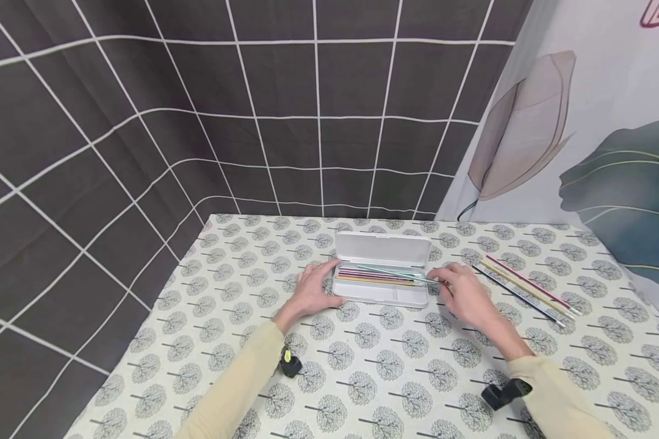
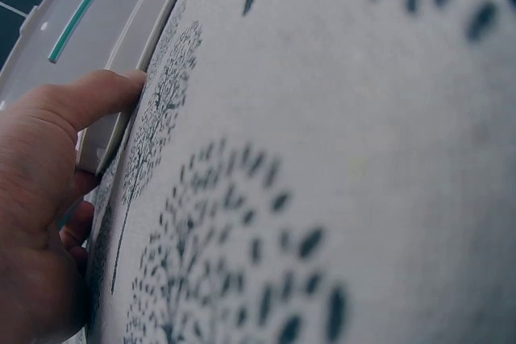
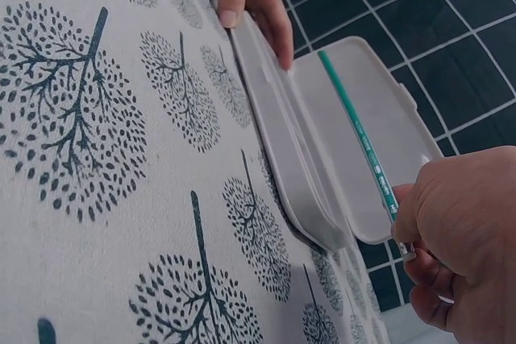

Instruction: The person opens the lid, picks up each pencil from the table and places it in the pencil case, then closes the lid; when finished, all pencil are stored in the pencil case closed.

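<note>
An open white pencil case (image 1: 366, 294) lies on the patterned cloth, its lid (image 1: 383, 249) raised at the back. Several pencils (image 1: 370, 276) in dark red, orange and other colours lie inside it. My left hand (image 1: 310, 292) grips the case's left end, thumb at the front edge. My right hand (image 1: 467, 296), at the right end, pinches a green pencil (image 3: 360, 136) near its end. That pencil extends leftward over the case; in the right wrist view it stands above the tray, across the lid. Part of it also shows in the left wrist view.
To the right of my right hand, several loose pencils lie side by side on the cloth: a black one (image 1: 518, 295), a yellow one (image 1: 524, 286) and a red one (image 1: 527, 280). A dark gridded curtain (image 1: 285, 140) hangs behind the table (image 1: 373, 378).
</note>
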{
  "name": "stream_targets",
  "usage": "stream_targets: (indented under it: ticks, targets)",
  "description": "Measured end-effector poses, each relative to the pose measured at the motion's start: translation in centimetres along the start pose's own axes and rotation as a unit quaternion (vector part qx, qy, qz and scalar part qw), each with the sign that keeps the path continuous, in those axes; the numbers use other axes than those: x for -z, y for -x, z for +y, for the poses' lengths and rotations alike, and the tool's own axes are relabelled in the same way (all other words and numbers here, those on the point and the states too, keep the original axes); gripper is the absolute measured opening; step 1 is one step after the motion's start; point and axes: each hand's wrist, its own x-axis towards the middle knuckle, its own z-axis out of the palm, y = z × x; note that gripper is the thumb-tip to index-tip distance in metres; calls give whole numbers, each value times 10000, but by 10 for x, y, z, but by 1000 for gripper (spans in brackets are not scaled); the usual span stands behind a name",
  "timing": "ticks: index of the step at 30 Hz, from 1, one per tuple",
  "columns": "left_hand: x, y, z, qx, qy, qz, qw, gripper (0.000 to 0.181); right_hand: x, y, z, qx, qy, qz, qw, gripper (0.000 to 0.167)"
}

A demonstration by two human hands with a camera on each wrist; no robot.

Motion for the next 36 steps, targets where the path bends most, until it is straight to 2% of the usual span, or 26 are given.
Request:
stream_targets:
  ticks: [20,36]
  targets:
    - [0,1,-1,42,-20,-33,10000,99,-10,-11,-4,15,73,-165,9998,33]
    - [0,1,-1,89,-27,-46,9999,99,-17,-18,-7,-242,110,-643,9976,33]
